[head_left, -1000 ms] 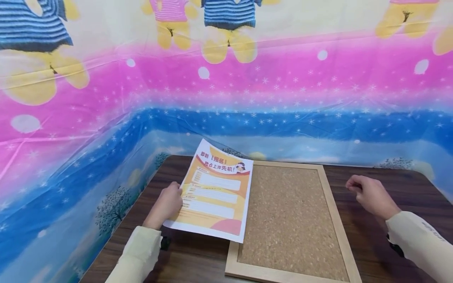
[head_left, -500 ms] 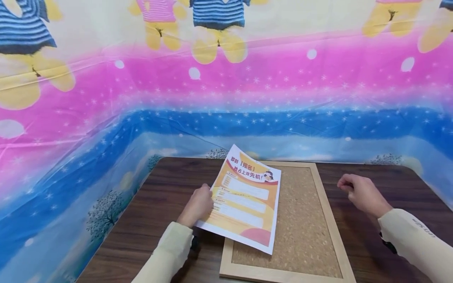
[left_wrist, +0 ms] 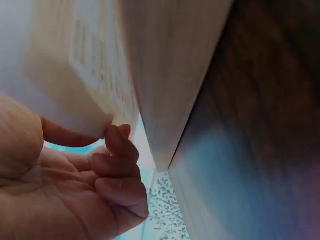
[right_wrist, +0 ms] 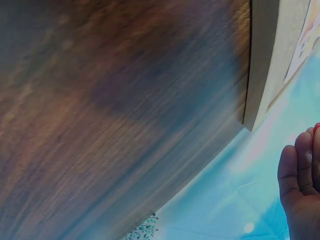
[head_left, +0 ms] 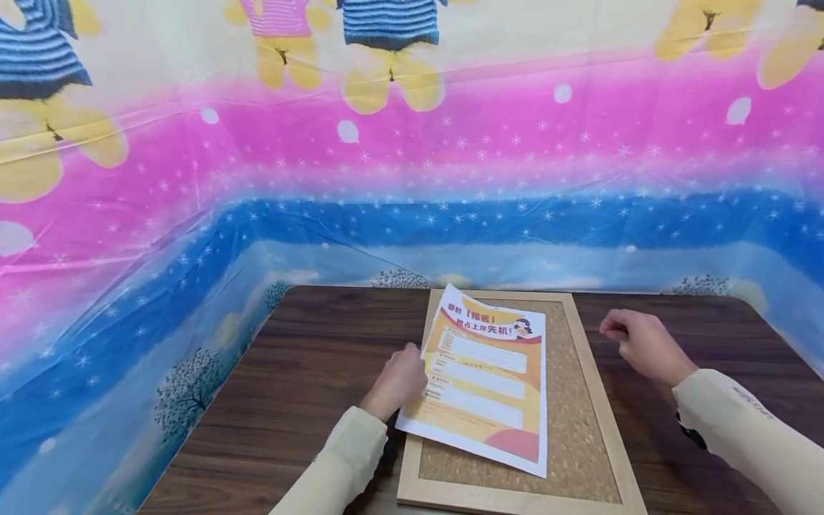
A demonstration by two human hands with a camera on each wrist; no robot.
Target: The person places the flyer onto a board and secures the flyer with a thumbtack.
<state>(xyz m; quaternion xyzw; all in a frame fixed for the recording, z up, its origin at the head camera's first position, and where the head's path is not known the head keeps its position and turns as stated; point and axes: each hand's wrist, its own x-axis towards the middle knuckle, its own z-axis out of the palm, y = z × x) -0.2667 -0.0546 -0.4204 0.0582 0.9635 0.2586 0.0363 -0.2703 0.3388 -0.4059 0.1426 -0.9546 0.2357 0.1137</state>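
Note:
My left hand (head_left: 400, 379) pinches the left edge of a printed paper flyer (head_left: 483, 393), orange and white with Chinese lettering. In the left wrist view, the thumb and fingers (left_wrist: 120, 142) grip the sheet's edge. The flyer hangs slightly tilted over a wood-framed cork board (head_left: 573, 429), hiding much of the cork's left and middle. Right of the board, my right hand (head_left: 646, 347) is held above the table with curled fingers. A small red thing (right_wrist: 317, 128) shows at its fingertips in the right wrist view, mostly cut off by the frame's edge.
The board lies on a dark wooden table (head_left: 290, 386), with table surface on both sides of it. Behind and to the left hangs a cloth (head_left: 399, 222) printed with bears, snowflakes and trees.
My left hand has carried the flyer rightward, from the board's left side to over the cork. The right hand stays beside the board with little movement; the view has shifted slightly.

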